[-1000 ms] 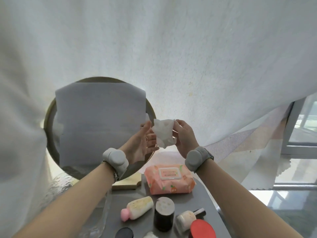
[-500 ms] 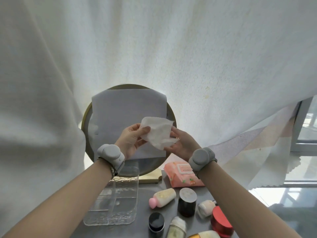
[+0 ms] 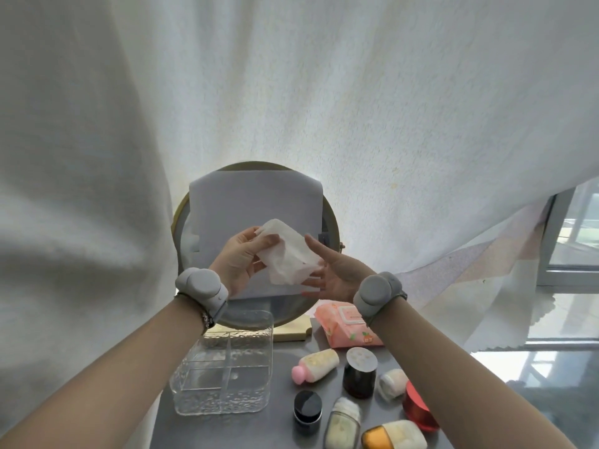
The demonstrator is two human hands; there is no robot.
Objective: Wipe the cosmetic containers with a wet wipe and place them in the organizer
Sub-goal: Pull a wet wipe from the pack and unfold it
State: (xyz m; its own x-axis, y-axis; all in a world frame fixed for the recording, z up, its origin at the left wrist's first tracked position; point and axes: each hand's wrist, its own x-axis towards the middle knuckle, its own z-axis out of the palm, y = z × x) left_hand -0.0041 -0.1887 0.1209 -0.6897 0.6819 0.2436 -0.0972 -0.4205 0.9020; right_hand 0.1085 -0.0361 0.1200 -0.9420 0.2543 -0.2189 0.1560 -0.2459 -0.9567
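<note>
I hold a white wet wipe [image 3: 287, 257] up in front of me, above the table. My left hand [image 3: 241, 258] pinches its upper left corner between thumb and fingers. My right hand [image 3: 337, 270] lies flat under the wipe's lower right part, fingers stretched out. Below, a clear plastic organizer [image 3: 223, 367] with dividers stands on the grey table [image 3: 246, 429]. Beside it lie several cosmetic containers: a pink-capped bottle [image 3: 316, 364], a dark jar with a grey lid [image 3: 359, 372], a small black-lidded jar [image 3: 307, 411], a red jar [image 3: 418, 408] and an orange-capped bottle [image 3: 393, 435].
A pink wet-wipe pack [image 3: 345, 325] lies behind the containers. A round gold-rimmed mirror [image 3: 256, 202], partly covered by paper, stands at the back of the table. A white curtain [image 3: 324, 92] hangs behind everything. A window frame [image 3: 570, 228] is at the right.
The wipe has gone from a crumpled bunch to a partly spread sheet. My right hand has opened flat under it. My view has swung so the organizer and more containers show.
</note>
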